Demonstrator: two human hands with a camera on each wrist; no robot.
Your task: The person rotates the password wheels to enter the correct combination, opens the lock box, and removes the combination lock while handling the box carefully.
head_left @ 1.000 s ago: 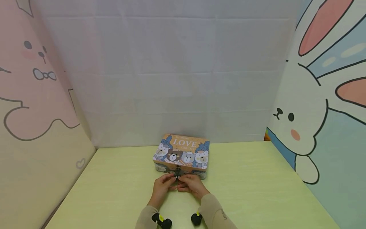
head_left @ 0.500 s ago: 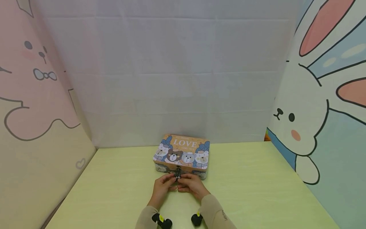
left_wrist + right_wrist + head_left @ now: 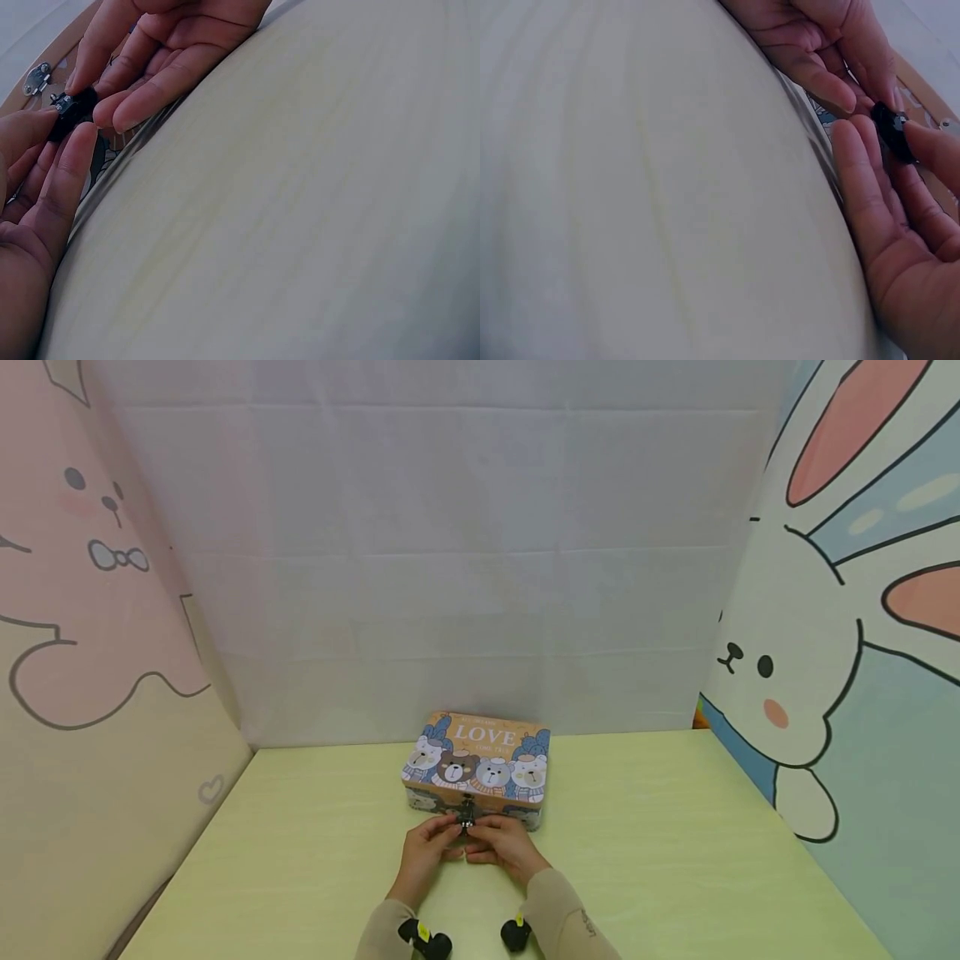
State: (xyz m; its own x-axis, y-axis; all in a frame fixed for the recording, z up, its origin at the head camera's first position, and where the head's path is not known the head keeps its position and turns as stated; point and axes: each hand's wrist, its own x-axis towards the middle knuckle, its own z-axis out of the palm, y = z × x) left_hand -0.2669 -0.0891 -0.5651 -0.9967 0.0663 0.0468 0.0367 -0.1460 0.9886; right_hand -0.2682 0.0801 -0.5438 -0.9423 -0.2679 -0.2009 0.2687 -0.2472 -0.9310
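Observation:
A tin box (image 3: 480,752) with bears and the word LOVE on its lid stands closed at the back middle of the table. At its front hangs a small black padlock (image 3: 466,821). My left hand (image 3: 422,856) pinches the padlock's left side between thumb and fingers. From the other side my right hand (image 3: 510,846) pinches it too. In the left wrist view the black padlock (image 3: 73,106) shows small metal parts on top, near a metal latch (image 3: 36,78) on the box. Fingers partly hide the padlock (image 3: 892,131) in the right wrist view.
The box stands near a white back wall (image 3: 450,568). Printed side panels flank the yellow-green table (image 3: 660,843), with a rabbit (image 3: 795,668) on the right one. Black wrist devices (image 3: 427,941) show near the sleeves.

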